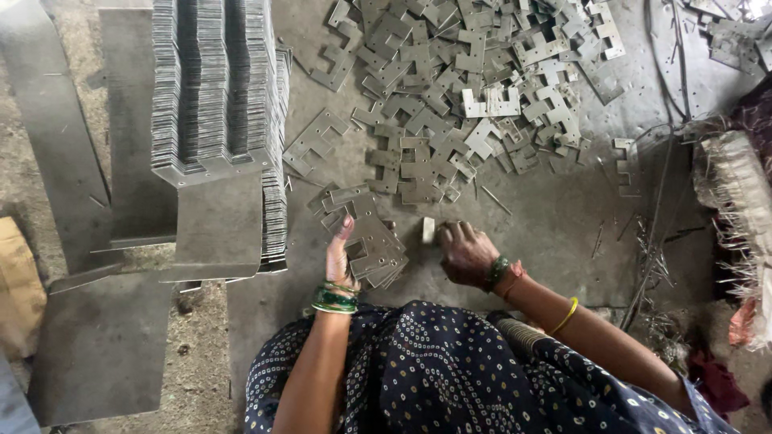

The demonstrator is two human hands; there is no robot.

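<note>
At the lower centre of the frame, a seated person in a dark blue dotted garment (pixel 450 378) works over a grey metal sheet floor (pixel 555 225). The left hand (pixel 341 255), green bangles at its wrist, stands edge-up with the thumb raised, pressed against the left side of a small stack of cut metal plates (pixel 371 241); fingers lie flat along the stack rather than closed round it. The right hand (pixel 466 253) rests knuckles-up just right of that stack, fingers curled down onto the floor beside a small pale metal piece (pixel 428 229); whether it grips anything cannot be told. Across the upper centre spreads a loose heap of notched plates (pixel 466 88). At upper left stands a tall, tidy pile of stacked plates (pixel 217 88), with flat steel sheets (pixel 104 337) beside and below it.
</note>
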